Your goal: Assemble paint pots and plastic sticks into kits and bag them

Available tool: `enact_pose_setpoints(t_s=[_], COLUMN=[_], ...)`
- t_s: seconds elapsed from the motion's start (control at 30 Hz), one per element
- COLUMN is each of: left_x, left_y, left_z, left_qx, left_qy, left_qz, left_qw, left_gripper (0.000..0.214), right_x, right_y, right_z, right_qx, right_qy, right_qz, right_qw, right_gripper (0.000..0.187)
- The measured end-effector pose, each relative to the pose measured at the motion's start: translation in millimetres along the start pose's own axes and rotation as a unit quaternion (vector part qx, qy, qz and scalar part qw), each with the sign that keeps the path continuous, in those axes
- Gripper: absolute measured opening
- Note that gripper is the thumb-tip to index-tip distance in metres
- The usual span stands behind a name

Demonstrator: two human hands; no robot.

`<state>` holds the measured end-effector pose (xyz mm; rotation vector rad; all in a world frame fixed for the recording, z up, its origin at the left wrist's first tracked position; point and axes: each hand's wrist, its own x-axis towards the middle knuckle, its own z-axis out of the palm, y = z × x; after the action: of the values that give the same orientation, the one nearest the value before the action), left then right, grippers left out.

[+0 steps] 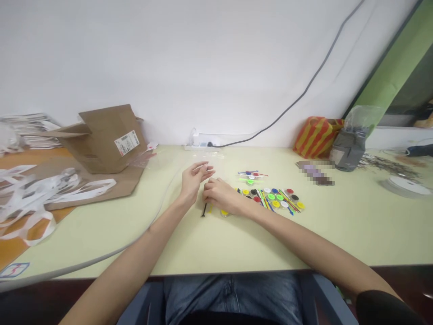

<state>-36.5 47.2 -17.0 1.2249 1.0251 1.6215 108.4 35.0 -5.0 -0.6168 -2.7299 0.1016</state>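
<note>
My left hand [192, 181] is raised just over the table, its thumb drawn in close to the bent fingers. Anything pinched there is too small or too clear to make out. Beside it, my right hand [221, 195] rests low with curled fingers, and what lies under them is hidden. A black arrow-shaped plastic piece [204, 211] sticks out below the right fingertips, next to a small yellow piece [210, 208]. A yellow round-topped clear piece [225, 213] sits by the right wrist. Right of that hand spread several coloured discs [276, 204] and thin plastic arrows [265, 201].
Behind lie a few more arrows with discs [250, 177]. A power strip [199, 146] with a grey cable stands against the wall. An open cardboard box [108, 140] and white straps [61, 192] are left; a striped bag [316, 137], grey bag [348, 146] and white reel [407, 186] right.
</note>
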Motion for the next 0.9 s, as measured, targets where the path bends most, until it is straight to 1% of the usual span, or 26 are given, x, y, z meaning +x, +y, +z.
enact_pose_setpoints(t_s=[0.07, 0.17, 0.23, 0.33, 0.4, 0.43, 0.5, 0.57, 0.6, 0.63, 0.7, 0.83, 0.9], left_x=[2, 4, 3, -1, -5, -7, -9, -11, -12, -12, -13, -14, -15], left_y=[0, -1, -1, 1, 4, 5, 7, 8, 8, 9, 9, 10, 11], left_z=[-2.1, -4.6, -4.7, -1.1, 3.3, 5.8, 10.7, 14.7, 16.3, 17.5, 19.1, 20.6, 21.1], left_qx=[-0.003, -0.003, 0.001, 0.005, 0.01, 0.012, 0.013, 0.013, 0.017, 0.022, 0.04, 0.067, 0.077], left_qy=[0.013, 0.017, 0.009, -0.024, -0.055, -0.071, -0.105, -0.141, -0.157, -0.169, -0.189, -0.227, -0.237], left_qz=[-0.007, -0.014, -0.015, -0.018, -0.029, -0.036, -0.047, -0.053, -0.053, -0.052, -0.047, -0.04, -0.035], left_qw=[1.0, 1.0, 1.0, 1.0, 0.998, 0.997, 0.993, 0.989, 0.986, 0.984, 0.98, 0.971, 0.968], left_gripper=[0.045, 0.05, 0.053, 0.054, 0.052, 0.051, 0.048, 0.045, 0.044, 0.043, 0.042, 0.042, 0.044], right_x=[1, -6, -15, -30, -38, -40, -44, -46, -47, -47, -47, -46, -47], right_y=[-4, -12, -16, -9, 3, 11, 23, 30, 31, 31, 28, 24, 25], right_z=[-4, -19, -31, -42, -40, -36, -28, -19, -15, -13, -9, -6, -7], right_qx=[0.032, 0.094, 0.13, 0.201, 0.281, 0.327, 0.416, 0.48, 0.501, 0.514, 0.527, 0.525, 0.526], right_qy=[0.039, 0.102, 0.134, 0.179, 0.212, 0.231, 0.266, 0.292, 0.299, 0.303, 0.307, 0.302, 0.302], right_qz=[-0.011, -0.023, -0.002, 0.066, 0.109, 0.13, 0.167, 0.198, 0.207, 0.211, 0.203, 0.169, 0.172], right_qw=[0.999, 0.99, 0.982, 0.961, 0.93, 0.907, 0.853, 0.803, 0.785, 0.774, 0.766, 0.778, 0.777], right_gripper=[0.016, 0.016, 0.017, 0.015, 0.012, 0.013, 0.021, 0.03, 0.033, 0.034, 0.032, 0.022, 0.021])
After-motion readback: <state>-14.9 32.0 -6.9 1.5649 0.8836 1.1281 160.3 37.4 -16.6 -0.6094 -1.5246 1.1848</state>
